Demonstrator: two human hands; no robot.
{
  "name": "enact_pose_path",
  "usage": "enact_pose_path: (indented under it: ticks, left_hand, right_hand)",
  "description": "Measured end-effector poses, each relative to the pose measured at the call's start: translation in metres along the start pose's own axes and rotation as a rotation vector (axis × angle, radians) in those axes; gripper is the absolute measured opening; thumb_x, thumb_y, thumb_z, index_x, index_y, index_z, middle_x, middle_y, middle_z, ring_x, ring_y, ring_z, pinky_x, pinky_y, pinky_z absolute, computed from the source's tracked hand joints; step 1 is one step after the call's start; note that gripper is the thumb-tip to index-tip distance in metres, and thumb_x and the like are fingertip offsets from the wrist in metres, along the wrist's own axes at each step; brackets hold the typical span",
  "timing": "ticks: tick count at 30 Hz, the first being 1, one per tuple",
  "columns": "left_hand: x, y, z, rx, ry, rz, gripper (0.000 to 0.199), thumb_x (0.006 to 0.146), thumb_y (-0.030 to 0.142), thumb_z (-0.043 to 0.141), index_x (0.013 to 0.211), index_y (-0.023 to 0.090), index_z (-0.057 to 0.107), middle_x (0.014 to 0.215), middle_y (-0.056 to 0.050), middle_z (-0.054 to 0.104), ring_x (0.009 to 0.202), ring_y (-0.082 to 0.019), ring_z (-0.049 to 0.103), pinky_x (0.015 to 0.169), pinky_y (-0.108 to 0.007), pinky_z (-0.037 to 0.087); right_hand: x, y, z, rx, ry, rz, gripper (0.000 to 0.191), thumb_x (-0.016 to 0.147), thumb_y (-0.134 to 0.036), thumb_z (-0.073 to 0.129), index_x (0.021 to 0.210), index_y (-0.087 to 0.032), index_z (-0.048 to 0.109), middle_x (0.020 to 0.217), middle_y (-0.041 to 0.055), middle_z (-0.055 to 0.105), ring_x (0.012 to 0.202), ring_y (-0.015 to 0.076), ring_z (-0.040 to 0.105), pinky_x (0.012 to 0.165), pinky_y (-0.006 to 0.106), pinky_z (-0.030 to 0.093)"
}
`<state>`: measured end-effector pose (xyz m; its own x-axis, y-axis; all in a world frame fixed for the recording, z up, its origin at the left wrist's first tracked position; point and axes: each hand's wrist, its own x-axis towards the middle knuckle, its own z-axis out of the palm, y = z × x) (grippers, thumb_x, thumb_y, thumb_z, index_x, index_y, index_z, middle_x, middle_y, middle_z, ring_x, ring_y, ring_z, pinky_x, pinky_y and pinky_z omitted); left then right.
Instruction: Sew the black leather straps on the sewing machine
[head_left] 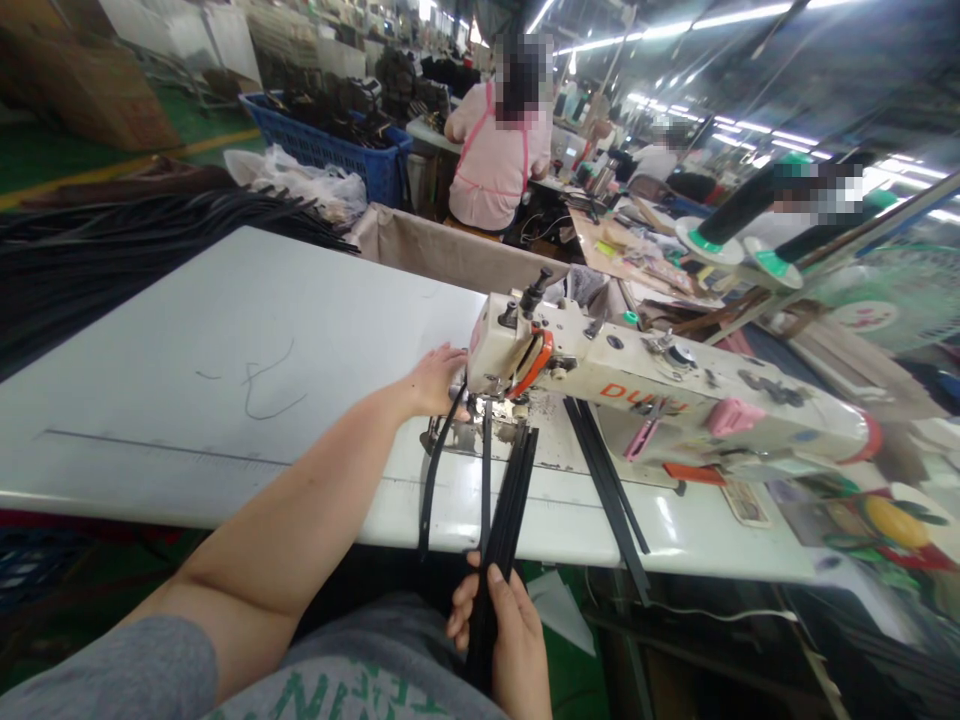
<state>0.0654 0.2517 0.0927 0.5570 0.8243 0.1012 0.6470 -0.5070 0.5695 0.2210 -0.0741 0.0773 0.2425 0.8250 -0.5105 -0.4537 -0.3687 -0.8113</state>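
My right hand (510, 635) is closed around a bundle of narrow black strips (514, 490) in front of the table edge. One thin strip (487, 470) runs from this hand up to the needle area of a white sewing machine (600, 350). My left hand (435, 382) lies beside the machine's head at the needle, its visible fingers stretched out and the thumb apart. The head partly hides its fingertips. Just by it, another black strip (433, 480) curves down over the table's front edge.
More black strips (611, 490) lie under the machine arm. A large pile of black strips (150, 250) borders the white table (172, 330) on the left. Loose threads lie on the tabletop. Behind are a blue crate (330, 140), a seated person (495, 150) and thread cones (742, 205).
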Motion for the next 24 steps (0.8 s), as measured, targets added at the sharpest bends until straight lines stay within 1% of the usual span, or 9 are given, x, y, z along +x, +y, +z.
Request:
enact_pose_path:
  ticks: [3, 8, 11, 13, 15, 18, 20, 22, 24]
  left_hand:
    - [0.0, -0.001, 0.002, 0.006, 0.012, -0.007, 0.099, 0.054, 0.046, 0.095, 0.143, 0.017, 0.06, 0.157, -0.017, 0.053, 0.15, -0.044, 0.04, 0.125, -0.056, 0.035]
    - [0.001, -0.001, 0.002, -0.023, 0.033, -0.005, 0.091, 0.059, 0.047, 0.092, 0.14, 0.017, 0.063, 0.156, -0.017, 0.054, 0.151, -0.046, 0.038, 0.125, -0.062, 0.032]
    - [0.001, -0.003, -0.008, -0.129, 0.01, 0.08, 0.085, 0.062, 0.053, 0.091, 0.136, 0.018, 0.066, 0.153, -0.016, 0.056, 0.148, -0.042, 0.044, 0.127, -0.059, 0.031]
    - [-0.001, -0.005, -0.019, -0.224, -0.034, 0.136, 0.073, 0.071, 0.058, 0.084, 0.131, 0.019, 0.069, 0.149, -0.015, 0.061, 0.144, -0.037, 0.05, 0.128, -0.054, 0.031]
    - [-0.005, -0.007, -0.032, -0.308, -0.093, 0.152, 0.065, 0.08, 0.062, 0.074, 0.128, 0.019, 0.071, 0.144, -0.014, 0.065, 0.138, -0.033, 0.057, 0.127, -0.048, 0.035]
    - [-0.014, -0.006, -0.048, -0.415, -0.116, 0.079, 0.064, 0.092, 0.071, 0.054, 0.129, 0.021, 0.072, 0.14, -0.01, 0.07, 0.132, -0.031, 0.062, 0.123, -0.043, 0.04]
    - [-0.019, -0.001, -0.053, -0.482, -0.085, -0.003, 0.068, 0.097, 0.074, 0.04, 0.125, 0.023, 0.075, 0.138, -0.007, 0.073, 0.132, -0.031, 0.063, 0.122, -0.041, 0.04]
    - [-0.023, 0.006, -0.053, -0.531, -0.008, -0.114, 0.075, 0.099, 0.076, 0.029, 0.112, 0.024, 0.081, 0.131, -0.005, 0.076, 0.13, -0.032, 0.065, 0.121, -0.04, 0.041]
    - [-0.023, 0.012, -0.05, -0.546, 0.12, -0.235, 0.081, 0.098, 0.078, 0.024, 0.093, 0.024, 0.084, 0.12, -0.006, 0.081, 0.126, -0.033, 0.069, 0.118, -0.04, 0.044]
  right_hand:
    - [0.001, 0.001, -0.001, 0.008, -0.009, -0.002, 0.056, 0.086, -0.067, 0.075, 0.106, -0.015, 0.07, 0.069, 0.0039, 0.073, 0.049, 0.0163, 0.065, 0.043, 0.023, 0.046]
    - [0.0, 0.002, 0.0, 0.034, 0.027, 0.014, 0.053, 0.082, -0.066, 0.079, 0.097, -0.017, 0.068, 0.071, 0.0033, 0.074, 0.051, 0.0163, 0.067, 0.044, 0.023, 0.048]
    - [0.0, 0.002, 0.0, 0.031, 0.06, 0.02, 0.054, 0.078, -0.067, 0.083, 0.093, -0.018, 0.066, 0.068, 0.0019, 0.072, 0.051, 0.0169, 0.068, 0.044, 0.023, 0.049]
    - [0.001, 0.003, -0.001, 0.026, 0.071, 0.015, 0.054, 0.077, -0.066, 0.084, 0.092, -0.018, 0.065, 0.065, 0.0007, 0.071, 0.049, 0.0166, 0.067, 0.043, 0.023, 0.048]
    - [0.001, 0.004, -0.001, 0.018, 0.063, 0.013, 0.053, 0.077, -0.066, 0.085, 0.09, -0.019, 0.064, 0.061, -0.0001, 0.07, 0.045, 0.0162, 0.066, 0.041, 0.022, 0.046]
    - [-0.002, 0.002, -0.001, 0.016, 0.032, 0.025, 0.054, 0.074, -0.066, 0.087, 0.087, -0.02, 0.061, 0.056, -0.0009, 0.068, 0.04, 0.0162, 0.064, 0.037, 0.021, 0.043]
    - [-0.006, -0.003, 0.0, 0.024, 0.01, 0.048, 0.054, 0.074, -0.064, 0.088, 0.09, -0.02, 0.06, 0.055, -0.0011, 0.069, 0.04, 0.017, 0.065, 0.038, 0.021, 0.044]
    - [-0.013, -0.011, 0.001, 0.029, -0.016, 0.073, 0.053, 0.076, -0.061, 0.088, 0.094, -0.02, 0.06, 0.056, -0.0012, 0.07, 0.042, 0.0176, 0.066, 0.04, 0.022, 0.046]
    - [-0.019, -0.019, 0.002, 0.025, -0.049, 0.101, 0.05, 0.078, -0.058, 0.088, 0.095, -0.02, 0.059, 0.057, -0.001, 0.071, 0.044, 0.0174, 0.067, 0.042, 0.022, 0.048]
